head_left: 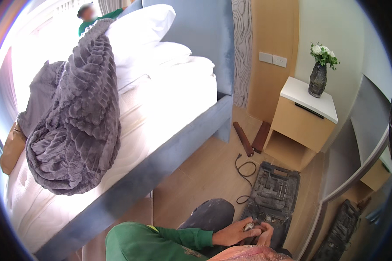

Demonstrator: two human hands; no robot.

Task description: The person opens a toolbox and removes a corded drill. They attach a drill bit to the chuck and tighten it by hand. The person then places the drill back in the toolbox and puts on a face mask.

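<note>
My left hand (232,235), in a green sleeve, reaches over the lower part of an open black tool case (275,188). Its fingers are closed around a small object with a silvery metal end (248,227), whose kind I cannot make out. Close against it, my right hand (265,235) has its fingers curled at the same spot, and they hide most of what lies between the two hands. The case's upper half shows moulded, dusty hollows. A black power cord (247,175) with a plug curls out on the floor beside it.
A blue padded bed (161,161) with a bare mattress, white pillows (139,35) and a grey blanket (80,113) fills the left. Brown wooden strips (244,138) lie by the nightstand (301,119), which bears a flower vase (318,80). A mirror (357,209) stands right. Another person (89,21) is beyond the bed.
</note>
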